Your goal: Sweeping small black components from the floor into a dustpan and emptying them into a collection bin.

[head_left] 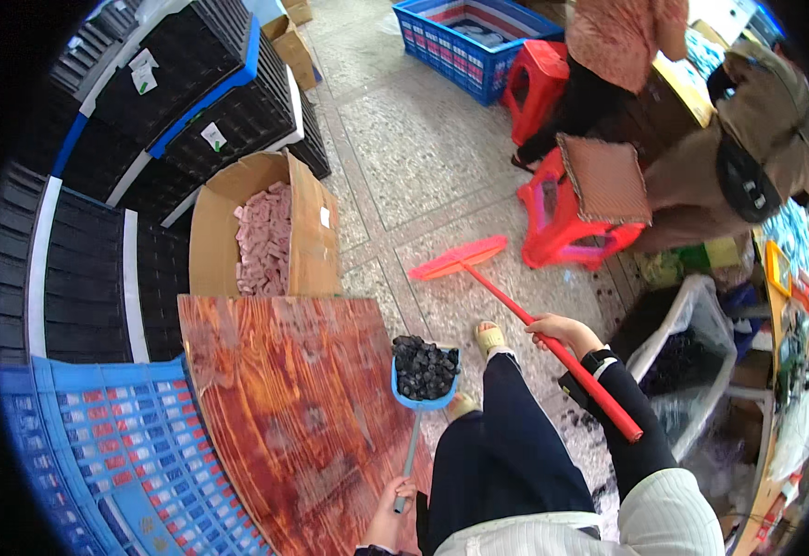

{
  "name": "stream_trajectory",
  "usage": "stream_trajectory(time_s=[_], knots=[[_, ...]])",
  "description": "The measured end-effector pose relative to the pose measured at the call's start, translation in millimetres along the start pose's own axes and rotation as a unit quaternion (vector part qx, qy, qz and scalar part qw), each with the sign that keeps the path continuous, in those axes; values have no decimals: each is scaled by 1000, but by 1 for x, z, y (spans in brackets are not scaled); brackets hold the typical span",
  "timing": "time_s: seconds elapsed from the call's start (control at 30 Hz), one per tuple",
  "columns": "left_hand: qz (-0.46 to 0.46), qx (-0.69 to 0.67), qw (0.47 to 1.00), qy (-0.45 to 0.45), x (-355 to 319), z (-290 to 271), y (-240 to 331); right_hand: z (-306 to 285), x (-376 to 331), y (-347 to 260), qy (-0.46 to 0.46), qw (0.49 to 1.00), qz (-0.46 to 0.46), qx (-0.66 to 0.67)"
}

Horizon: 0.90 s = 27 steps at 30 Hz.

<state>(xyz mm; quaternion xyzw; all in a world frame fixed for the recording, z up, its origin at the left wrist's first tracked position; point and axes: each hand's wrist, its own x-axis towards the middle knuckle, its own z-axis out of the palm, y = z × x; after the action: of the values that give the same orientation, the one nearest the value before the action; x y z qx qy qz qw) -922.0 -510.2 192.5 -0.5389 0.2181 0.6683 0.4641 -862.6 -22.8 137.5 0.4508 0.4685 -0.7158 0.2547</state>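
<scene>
Framed nearest the camera, at the lower edge of the head view: a pale ribbed top (515, 536) and, just beyond, dark trousers (515, 445). Carried on the left, by the right edge of a red-brown wooden desk (284, 371): a blue dustpan (423, 403), heaped with dark scraps (426, 369). Likely stiff and light in itself, but nose-heavy under the load; best gripped well back on the grey handle and kept level, to avoid shedding loose pieces. Held out ahead over the speckled floor (413, 167): a red broom (460, 259), probably light, rigid along the stick, softer at the bristles and perhaps slippery on the smooth shaft; best taken partway along for balance. Contact between bristles and floor: cannot tell.

Hands well apart, each with a grip of its own. Closed around the far end of the dustpan's handle, low and close to the body: the left hand (391, 499). Wrapped around the broom's stick, at the end of a forward-reaching arm, with the butt angled back alongside the dark-sleeved forearm: the right hand (560, 334).
</scene>
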Motion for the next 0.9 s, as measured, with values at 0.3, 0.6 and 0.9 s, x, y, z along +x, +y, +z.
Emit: stream_trajectory(time_s=[0.3, 0.6, 0.9], knots=[[256, 527, 805, -93, -86, -67, -75, 28, -96, 163, -7, 1000, 28, -2], [-74, -121, 988, -57, -2, -225, -91, 9, -191, 332, 0, 994, 20, 106], [-109, -173, 976, -77, -22, -289, -174, -7, -285, 518, 31, 994, 11, 108]])
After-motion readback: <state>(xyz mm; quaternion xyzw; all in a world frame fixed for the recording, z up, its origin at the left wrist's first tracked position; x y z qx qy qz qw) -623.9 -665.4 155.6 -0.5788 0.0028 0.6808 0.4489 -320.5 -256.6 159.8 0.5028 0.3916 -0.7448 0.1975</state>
